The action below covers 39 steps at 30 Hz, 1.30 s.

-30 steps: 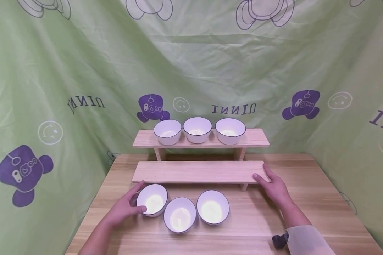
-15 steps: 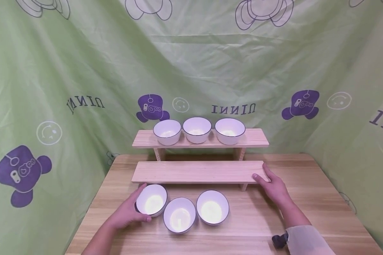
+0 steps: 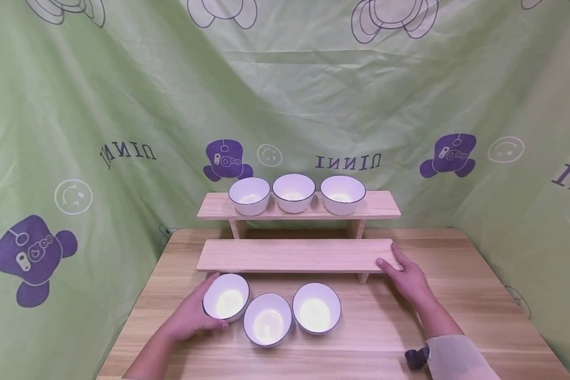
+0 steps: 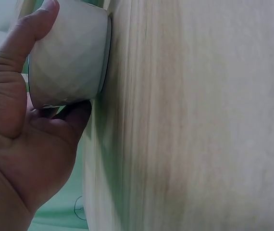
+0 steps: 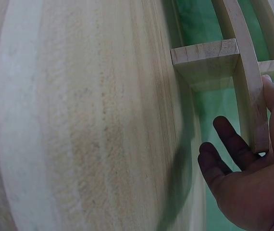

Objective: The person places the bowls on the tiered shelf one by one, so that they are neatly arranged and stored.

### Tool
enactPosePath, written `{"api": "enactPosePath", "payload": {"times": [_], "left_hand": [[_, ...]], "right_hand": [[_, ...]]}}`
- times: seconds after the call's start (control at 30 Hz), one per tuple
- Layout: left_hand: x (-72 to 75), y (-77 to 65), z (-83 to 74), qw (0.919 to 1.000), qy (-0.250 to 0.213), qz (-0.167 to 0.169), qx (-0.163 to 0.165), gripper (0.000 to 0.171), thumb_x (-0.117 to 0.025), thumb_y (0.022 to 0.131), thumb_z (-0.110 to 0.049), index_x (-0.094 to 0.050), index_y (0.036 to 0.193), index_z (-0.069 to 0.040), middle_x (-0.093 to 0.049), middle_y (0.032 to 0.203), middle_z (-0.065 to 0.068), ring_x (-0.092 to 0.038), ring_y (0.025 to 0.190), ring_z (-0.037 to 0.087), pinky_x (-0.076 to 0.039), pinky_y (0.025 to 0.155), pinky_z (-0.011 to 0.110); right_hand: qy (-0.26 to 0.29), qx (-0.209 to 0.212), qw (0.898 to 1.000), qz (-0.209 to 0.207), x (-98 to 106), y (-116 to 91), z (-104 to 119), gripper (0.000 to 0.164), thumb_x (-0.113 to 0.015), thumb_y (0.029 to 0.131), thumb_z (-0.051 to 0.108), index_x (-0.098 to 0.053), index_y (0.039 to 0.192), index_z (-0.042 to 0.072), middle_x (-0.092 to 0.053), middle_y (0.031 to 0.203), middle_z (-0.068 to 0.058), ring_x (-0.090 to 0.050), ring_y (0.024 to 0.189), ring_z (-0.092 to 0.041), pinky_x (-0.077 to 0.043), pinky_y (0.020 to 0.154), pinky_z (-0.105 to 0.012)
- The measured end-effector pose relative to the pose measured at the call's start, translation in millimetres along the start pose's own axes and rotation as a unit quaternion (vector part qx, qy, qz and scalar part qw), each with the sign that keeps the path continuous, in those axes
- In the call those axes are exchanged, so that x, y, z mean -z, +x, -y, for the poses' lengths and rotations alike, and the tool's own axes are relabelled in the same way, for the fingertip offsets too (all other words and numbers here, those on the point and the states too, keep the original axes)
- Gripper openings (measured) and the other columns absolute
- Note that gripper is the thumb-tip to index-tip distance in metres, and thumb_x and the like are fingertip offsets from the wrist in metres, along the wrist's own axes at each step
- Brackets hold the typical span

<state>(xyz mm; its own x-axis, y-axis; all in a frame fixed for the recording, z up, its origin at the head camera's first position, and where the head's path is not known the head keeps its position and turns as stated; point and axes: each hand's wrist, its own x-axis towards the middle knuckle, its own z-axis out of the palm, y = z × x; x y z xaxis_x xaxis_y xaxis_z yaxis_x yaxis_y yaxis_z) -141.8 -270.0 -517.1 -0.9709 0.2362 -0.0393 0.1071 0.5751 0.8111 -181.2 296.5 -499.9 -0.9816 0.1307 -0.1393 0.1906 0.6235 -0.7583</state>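
Note:
My left hand [image 3: 190, 315] holds the leftmost of three white, dark-rimmed bowls in front of the shelf. In the left wrist view, the thumb lies along the faceted wall of this bowl [image 4: 69, 53], with the fingers partly hidden behind it. Beside it on the table are a middle bowl [image 3: 267, 320] and a right bowl [image 3: 316, 309]. At the right end of the lower wooden shelf board [image 3: 294, 255], my right hand [image 3: 408, 279] grips the board, thumb on top. The right wrist view shows its fingers [image 5: 230, 139] reaching under the edge.
Three more white bowls stand in a row on the upper shelf board [image 3: 380, 205], at left [image 3: 249, 196], centre [image 3: 293, 193] and right [image 3: 343, 195]. Both boards rest on wooden supports on the table [image 3: 361, 348]. A green printed curtain [image 3: 285, 105] hangs behind and at both sides.
My left hand has moved slightly right and closed in round the left bowl, its thumb sliding along the near side. My right hand keeps its place on the board.

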Motion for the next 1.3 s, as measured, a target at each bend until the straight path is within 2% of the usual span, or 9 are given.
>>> {"api": "enactPosePath", "payload": {"times": [0.3, 0.47, 0.63, 0.87, 1.3], "left_hand": [[-0.7, 0.0, -3.0, 0.9994, 0.026, -0.021, -0.004, 0.132, -0.105, 0.05, -0.04, -0.037, 0.161, -0.017, -0.044, 0.156, 0.022, -0.049, 0.136, 0.042, -0.037, 0.112, 0.062], [4.5, -1.6, -8.3, 0.9985, 0.035, -0.036, -0.02, 0.128, -0.104, 0.052, -0.04, -0.039, 0.16, -0.016, -0.043, 0.157, 0.022, -0.047, 0.138, 0.044, -0.037, 0.111, 0.064], [11.5, -1.4, -15.9, 0.9982, 0.024, -0.05, -0.022, 0.125, -0.104, 0.054, -0.033, -0.04, 0.159, -0.014, -0.041, 0.158, 0.024, -0.044, 0.14, 0.047, -0.034, 0.112, 0.067], [18.5, 4.9, -27.6, 0.997, 0.024, -0.061, -0.042, 0.121, -0.104, 0.057, -0.03, -0.041, 0.158, -0.012, -0.043, 0.157, 0.023, -0.043, 0.14, 0.047, -0.035, 0.112, 0.067], [23.3, 18.8, -51.7, 0.997, 0.002, -0.061, -0.047, 0.121, -0.104, 0.056, -0.037, -0.042, 0.158, -0.014, -0.045, 0.156, 0.019, -0.048, 0.137, 0.04, -0.039, 0.11, 0.06]], "right_hand": [[-0.005, -0.004, 1.0, 0.003, 1, 0, 1, 0.097, -0.055, 0.095, 0.073, -0.011, 0.167, 0.024, -0.015, 0.167, -0.026, -0.017, 0.15, -0.055, -0.018, 0.121, -0.064], [-0.002, -0.003, 1.0, 0.003, 1, 0, 0, 0.097, -0.056, 0.095, 0.072, -0.013, 0.167, 0.022, -0.016, 0.167, -0.026, -0.017, 0.15, -0.054, -0.018, 0.121, -0.064], [0.002, -0.005, 1.0, 0.004, 1, 0, 1, 0.098, -0.056, 0.095, 0.072, -0.013, 0.167, 0.022, -0.016, 0.167, -0.026, -0.017, 0.15, -0.054, -0.018, 0.121, -0.064], [0.002, -0.007, 1.0, 0.004, 1, 0, 0, 0.097, -0.056, 0.095, 0.072, -0.013, 0.167, 0.022, -0.016, 0.167, -0.027, -0.017, 0.15, -0.054, -0.018, 0.121, -0.064], [0.003, 0.007, 1.0, -0.001, 2, -1, 0, 0.096, -0.057, 0.096, 0.07, -0.014, 0.167, 0.02, -0.018, 0.166, -0.026, -0.019, 0.15, -0.053, -0.019, 0.121, -0.063]]}}
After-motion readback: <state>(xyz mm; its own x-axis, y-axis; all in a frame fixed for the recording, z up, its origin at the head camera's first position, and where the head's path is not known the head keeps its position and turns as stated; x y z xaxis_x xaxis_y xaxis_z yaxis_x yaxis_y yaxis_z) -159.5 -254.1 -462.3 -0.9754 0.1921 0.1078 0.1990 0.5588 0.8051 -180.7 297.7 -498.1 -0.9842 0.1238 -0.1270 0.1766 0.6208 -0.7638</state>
